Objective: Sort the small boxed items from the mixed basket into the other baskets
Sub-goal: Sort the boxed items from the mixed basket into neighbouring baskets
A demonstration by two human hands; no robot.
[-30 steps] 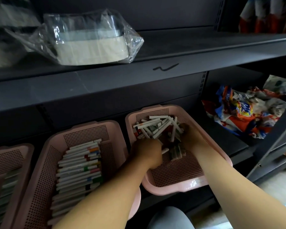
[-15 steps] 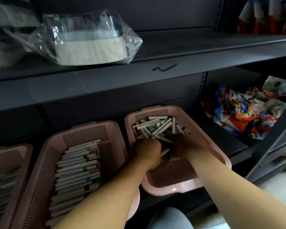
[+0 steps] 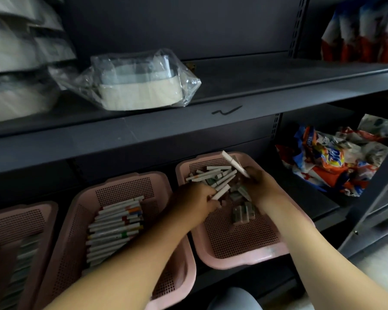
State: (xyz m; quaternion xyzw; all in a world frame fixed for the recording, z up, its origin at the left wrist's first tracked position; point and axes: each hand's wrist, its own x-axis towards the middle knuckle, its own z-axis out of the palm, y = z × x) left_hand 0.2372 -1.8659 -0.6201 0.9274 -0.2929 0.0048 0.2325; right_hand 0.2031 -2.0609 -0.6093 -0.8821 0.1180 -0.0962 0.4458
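The mixed pink basket (image 3: pixel 238 249) sits on the lower shelf at centre right, holding a jumble of slim white boxes (image 3: pixel 213 173) and small dark green boxes (image 3: pixel 242 213). My left hand (image 3: pixel 195 200) is inside its left side, gripping a slim white box (image 3: pixel 221 191). Over the basket's back right part, my right hand (image 3: pixel 259 182) pinches another slim white box (image 3: pixel 234 163), raised and tilted above the heap. The middle pink basket (image 3: pixel 81 204) holds neat rows of slim white boxes (image 3: pixel 114 227) with coloured ends. A third pink basket (image 3: pixel 0 220) is at the far left.
A dark metal shelf (image 3: pixel 233 90) runs overhead with a plastic-wrapped cream container (image 3: pixel 141 88) and stacked white packs (image 3: pixel 14 63). Colourful detergent packets (image 3: pixel 332 162) lie right of the mixed basket. A slanted shelf upright (image 3: pixel 372 198) stands at the right.
My right hand has lifted a slim white box out of the heap toward the basket's back. My left hand has taken hold of another white box. The view has tilted upward.
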